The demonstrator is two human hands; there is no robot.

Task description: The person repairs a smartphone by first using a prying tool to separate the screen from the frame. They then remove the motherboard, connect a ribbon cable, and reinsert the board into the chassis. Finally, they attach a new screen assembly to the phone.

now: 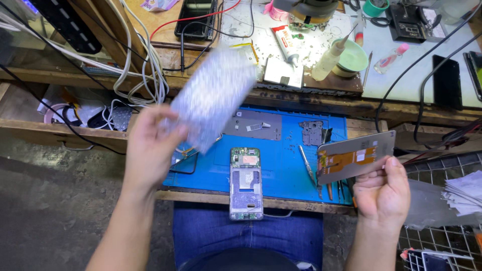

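Seemingly, fingers around blurred bubble wrap.

A worn wooden workbench under bright light, a grey concrete floor, a wire rack alongside.

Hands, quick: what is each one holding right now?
Left hand: closed on a blurred silvery bubble-wrap pouch.
Right hand: closed on a flat grey phone screen panel with orange flex backing.
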